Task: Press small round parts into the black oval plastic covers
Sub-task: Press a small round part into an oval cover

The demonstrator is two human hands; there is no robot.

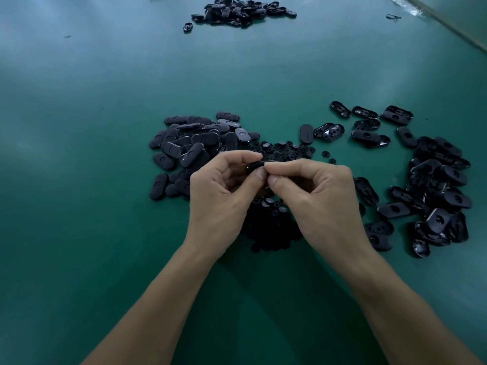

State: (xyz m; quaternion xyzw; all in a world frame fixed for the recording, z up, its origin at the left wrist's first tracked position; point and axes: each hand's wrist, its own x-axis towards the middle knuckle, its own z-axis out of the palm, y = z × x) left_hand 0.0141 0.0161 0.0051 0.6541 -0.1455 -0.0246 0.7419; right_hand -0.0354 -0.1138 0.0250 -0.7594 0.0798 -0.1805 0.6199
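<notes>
Currently, both hands hang just above the heap of small round parts (pixel 272 223) on the green desk (pixel 105 233). The left hand (pixel 221 191) pinches one black oval cover (pixel 257 164) at its end between thumb and curled forefinger. The right hand (pixel 316 191) pinches the opposite end, thumb tip bearing on it. Whether a round part sits in the cover cannot be told, as the fingers hide it.

Left of the heap lies a pile of matte oval covers (pixel 189 143). Right of the heap, glossy covers (pixel 437 185) are scattered, many hollow side up. A third pile (pixel 242 11) sits far beyond the heap.

Judgement: the cover is light, stiff moulded plastic, smooth enough to slip. It is best held by its long edges with the recess left clear, and thumb pressure should go square onto the round part.
</notes>
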